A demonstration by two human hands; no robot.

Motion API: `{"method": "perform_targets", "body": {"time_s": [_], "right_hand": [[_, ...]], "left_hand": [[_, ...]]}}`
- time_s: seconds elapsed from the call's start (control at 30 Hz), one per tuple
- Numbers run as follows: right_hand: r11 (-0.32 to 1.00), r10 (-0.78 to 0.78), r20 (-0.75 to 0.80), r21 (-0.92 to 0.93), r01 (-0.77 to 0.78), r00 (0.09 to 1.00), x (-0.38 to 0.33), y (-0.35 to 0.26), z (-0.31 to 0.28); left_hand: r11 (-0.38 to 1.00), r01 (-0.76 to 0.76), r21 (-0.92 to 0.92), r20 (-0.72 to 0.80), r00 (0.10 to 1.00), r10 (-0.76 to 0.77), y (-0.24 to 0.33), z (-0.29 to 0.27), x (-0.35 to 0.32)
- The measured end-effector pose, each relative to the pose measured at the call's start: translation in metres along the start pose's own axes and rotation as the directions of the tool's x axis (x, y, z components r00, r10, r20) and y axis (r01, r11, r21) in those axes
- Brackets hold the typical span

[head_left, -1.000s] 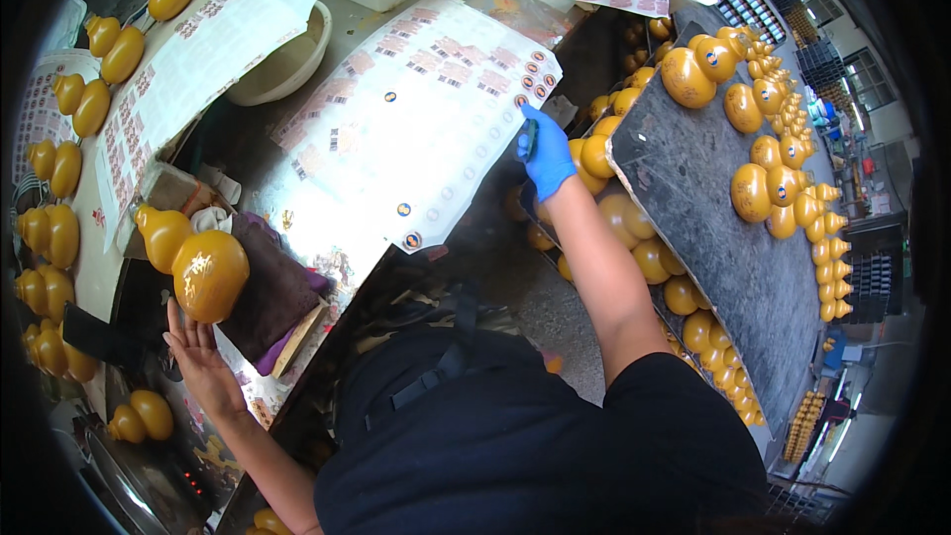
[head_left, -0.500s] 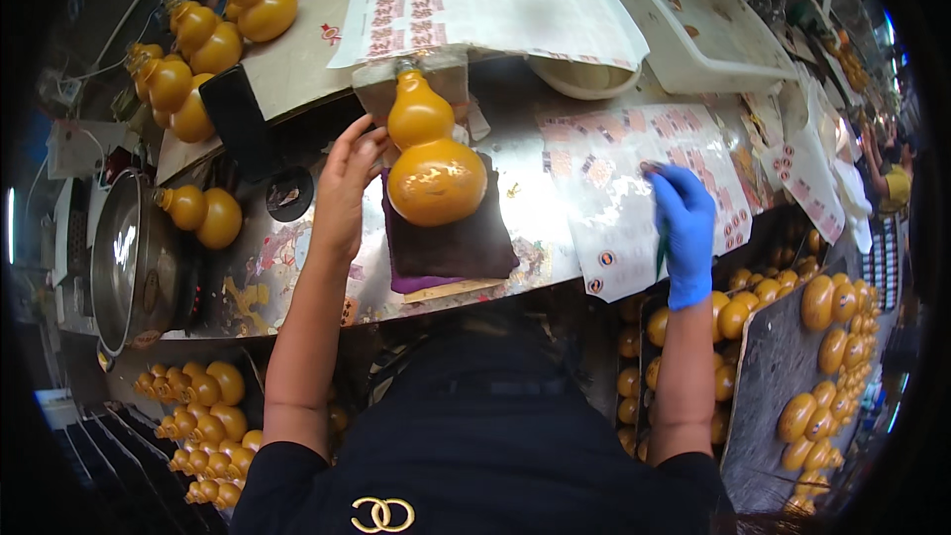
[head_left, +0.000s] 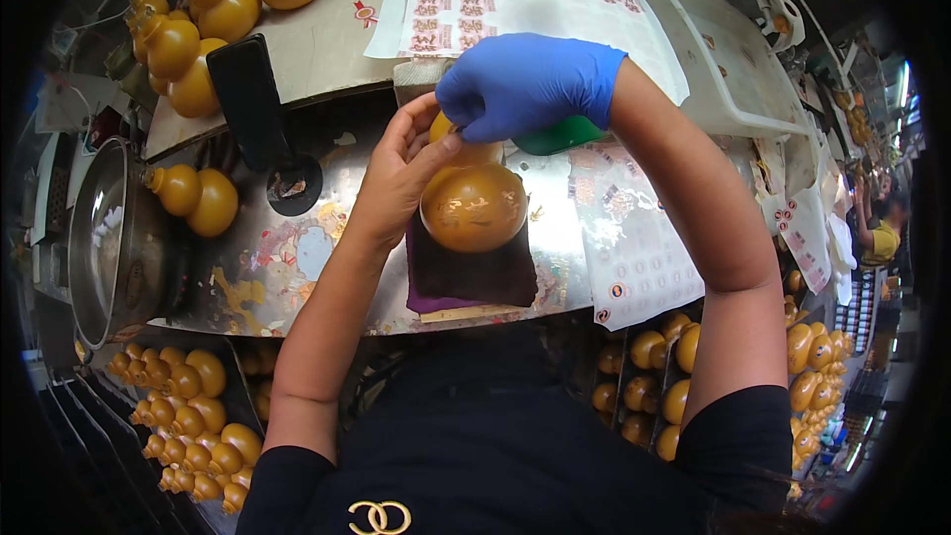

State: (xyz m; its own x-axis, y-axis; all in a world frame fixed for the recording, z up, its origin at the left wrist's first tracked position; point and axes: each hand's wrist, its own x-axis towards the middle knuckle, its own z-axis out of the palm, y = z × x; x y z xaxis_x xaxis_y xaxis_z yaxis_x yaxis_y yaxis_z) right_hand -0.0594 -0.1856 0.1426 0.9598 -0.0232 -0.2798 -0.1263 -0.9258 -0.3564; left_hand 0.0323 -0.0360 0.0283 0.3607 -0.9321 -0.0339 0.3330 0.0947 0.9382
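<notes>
Big orange gourd (head_left: 474, 213) lies on dark cloth (head_left: 471, 274). Bare left hand (head_left: 398, 176) curls by its top; blue-gloved right hand (head_left: 525, 84) bends over it; cannot tell if either grips. Gourd looks hard, shiny, slippery, maybe light; could crack if dropped. Best hold: thin waist.

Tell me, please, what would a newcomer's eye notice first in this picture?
The blue-gloved right hand stands out first, over the upper part of the glossy amber double-bulbed gourd near the centre. The bare left hand is at its left side. Many similar amber gourds crowd the lower left.
</notes>
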Motion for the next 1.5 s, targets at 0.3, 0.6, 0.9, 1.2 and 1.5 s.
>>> {"method": "perform_targets", "body": {"time_s": [0.3,0.6,0.9,1.2,1.5], "right_hand": [[0.637,0.489,-0.419,0.771,0.015,0.765,-0.023,0.028,0.057],[0.459,0.595,-0.263,0.887,-0.052,0.759,-0.022,0.024,0.111],[0.373,0.545,-0.261,0.927,0.048,0.797,-0.021,0.022,0.123],[0.333,0.541,-0.264,0.939,0.084,0.799,-0.019,0.022,0.124],[0.312,0.553,-0.229,0.948,0.055,0.801,-0.016,0.022,0.124]], "left_hand": [[0.972,0.126,-0.197,0.011,0.992,-0.127,-0.002,-0.004,0.003],[0.997,0.059,-0.04,-0.009,0.998,-0.059,-0.005,0.005,-0.002],[0.988,0.11,-0.104,0.012,0.994,-0.11,-0.002,0.001,0.001],[0.98,0.149,-0.129,-0.009,0.988,-0.151,-0.004,0.001,0.004],[0.985,0.15,-0.088,-0.039,0.987,-0.154,-0.009,-0.002,0.007]]}}
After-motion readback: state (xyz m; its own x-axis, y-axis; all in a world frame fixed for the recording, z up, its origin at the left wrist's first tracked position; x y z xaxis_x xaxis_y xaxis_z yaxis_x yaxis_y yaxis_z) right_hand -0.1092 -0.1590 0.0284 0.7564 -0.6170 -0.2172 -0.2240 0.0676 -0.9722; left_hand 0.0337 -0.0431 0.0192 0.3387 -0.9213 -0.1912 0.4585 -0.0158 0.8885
